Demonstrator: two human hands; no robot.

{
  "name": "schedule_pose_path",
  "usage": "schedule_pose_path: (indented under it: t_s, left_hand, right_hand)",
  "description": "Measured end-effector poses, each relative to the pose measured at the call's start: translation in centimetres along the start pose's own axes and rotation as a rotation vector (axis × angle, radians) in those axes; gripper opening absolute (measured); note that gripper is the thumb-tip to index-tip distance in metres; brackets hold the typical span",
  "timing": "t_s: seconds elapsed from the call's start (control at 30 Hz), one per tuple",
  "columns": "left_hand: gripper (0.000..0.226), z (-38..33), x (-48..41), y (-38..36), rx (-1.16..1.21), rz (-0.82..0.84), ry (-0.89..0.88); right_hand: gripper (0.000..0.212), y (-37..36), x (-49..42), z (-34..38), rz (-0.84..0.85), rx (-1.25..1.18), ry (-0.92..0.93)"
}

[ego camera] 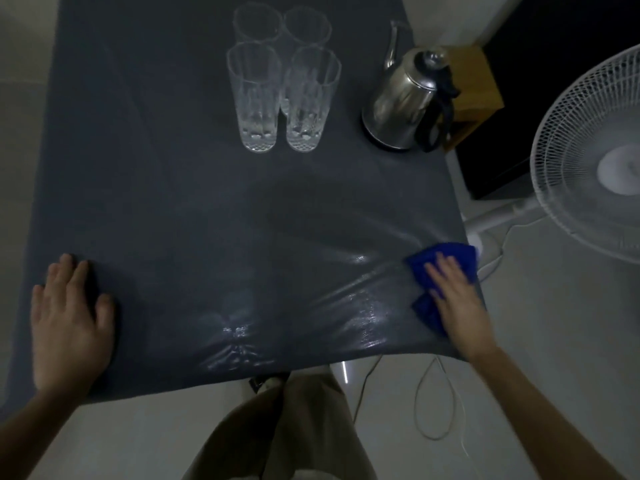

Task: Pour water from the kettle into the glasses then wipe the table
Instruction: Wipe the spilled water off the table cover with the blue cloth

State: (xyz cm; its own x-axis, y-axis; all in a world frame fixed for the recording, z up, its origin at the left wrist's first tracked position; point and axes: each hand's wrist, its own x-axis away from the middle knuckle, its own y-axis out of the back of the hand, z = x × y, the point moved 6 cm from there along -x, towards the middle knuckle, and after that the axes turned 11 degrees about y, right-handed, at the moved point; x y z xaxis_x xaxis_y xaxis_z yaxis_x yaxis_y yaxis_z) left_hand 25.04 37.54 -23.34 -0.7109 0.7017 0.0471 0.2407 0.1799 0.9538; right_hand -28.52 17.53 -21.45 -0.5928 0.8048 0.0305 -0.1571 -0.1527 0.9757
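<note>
Right hand [450, 292] flat, fingers spread, pressing cloth [446, 259] at table's [173, 202] near right corner. Left hand [69, 320] open, palm down, bracing near left corner. Unwiped surface stretches left from cloth; wet sheen between hands. Glasses [280, 95] far centre, kettle [405, 98] far right edge, both well clear.

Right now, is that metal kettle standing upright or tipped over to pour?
Upright. The kettle sits flat on the table with its lid on top, and neither hand touches it.
</note>
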Motion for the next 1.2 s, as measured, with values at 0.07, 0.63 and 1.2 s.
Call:
schedule_pose_path:
  t_s: [0.07, 0.63, 1.2]
  left_hand:
    - [0.060, -0.4, 0.1, 0.4, -0.018, 0.002, 0.011]
    - [0.059, -0.7, 0.8, 1.2, -0.024, 0.036, 0.051]
    - [0.059, -0.9, 0.6, 1.3, 0.002, 0.040, 0.041]
  right_hand:
    - [0.055, 1.1, 0.5, -2.1, 0.020, -0.020, -0.088]
    - [0.047, -7.2, -8.8, 34.5, 0.050, -0.236, 0.531]
    - [0.072, -0.9, -3.1, 7.9, -0.029, -0.098, 0.106]
